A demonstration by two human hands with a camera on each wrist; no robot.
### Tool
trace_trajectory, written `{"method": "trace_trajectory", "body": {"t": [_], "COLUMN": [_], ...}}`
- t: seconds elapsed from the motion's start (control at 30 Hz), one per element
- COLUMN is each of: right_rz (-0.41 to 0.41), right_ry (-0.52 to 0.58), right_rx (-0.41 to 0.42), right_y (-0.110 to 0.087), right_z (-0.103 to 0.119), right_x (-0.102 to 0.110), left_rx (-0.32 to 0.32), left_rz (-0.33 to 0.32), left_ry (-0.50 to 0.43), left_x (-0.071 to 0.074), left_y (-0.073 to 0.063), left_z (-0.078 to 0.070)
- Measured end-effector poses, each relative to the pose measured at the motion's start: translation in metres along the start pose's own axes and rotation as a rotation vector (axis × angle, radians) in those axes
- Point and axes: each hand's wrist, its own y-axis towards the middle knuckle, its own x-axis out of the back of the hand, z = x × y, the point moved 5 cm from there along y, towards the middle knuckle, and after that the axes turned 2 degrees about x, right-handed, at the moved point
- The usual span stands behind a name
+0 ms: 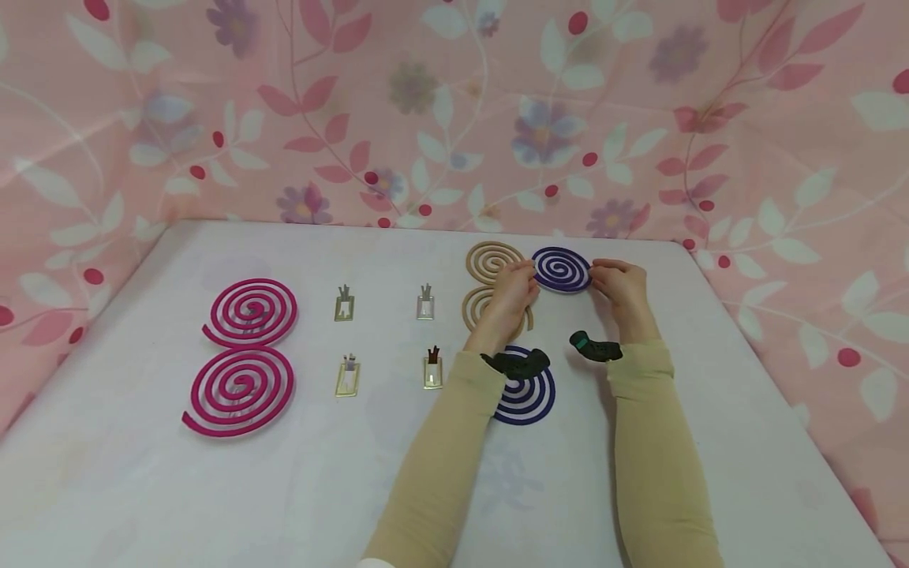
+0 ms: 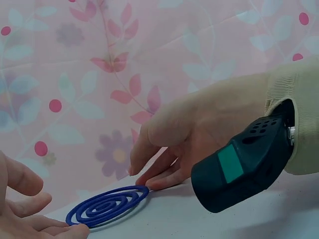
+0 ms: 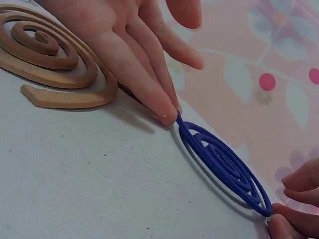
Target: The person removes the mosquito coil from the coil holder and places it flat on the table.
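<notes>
A dark blue mosquito coil [image 1: 561, 270] is held at the back right of the white table, slightly raised at one side in the right wrist view. At its left edge, the left hand [image 1: 506, 304] pinches the rim with its fingertips. My right hand [image 1: 625, 296] grips the opposite rim between thumb and fingers. Beside the left hand lie two tan coils, the far one [image 1: 490, 260] in plain sight and the near one [image 1: 474, 306] partly covered by that hand. Another blue coil [image 1: 525, 410] lies nearer, partly hidden under the left forearm and wrist camera.
Two pink coils, a far one [image 1: 253, 312] and a near one [image 1: 241, 390], lie at the left. Several small metal coil stands [image 1: 346, 380] are spread across the middle of the table [image 1: 319, 489]. A floral curtain [image 1: 426, 118] hangs behind.
</notes>
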Motion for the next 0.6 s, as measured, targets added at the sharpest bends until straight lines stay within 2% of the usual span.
{"method": "trace_trajectory", "body": {"t": [0.6], "right_rz": [-0.001], "right_ry": [0.028], "right_rx": [-0.005], "right_y": [0.002], "right_z": [-0.0023], "right_x": [0.0016], "left_rx": [-0.011], "left_rz": [0.047], "left_ry": [0.124], "left_x": [-0.004], "left_y": [-0.0062], "left_z": [0.0008]}}
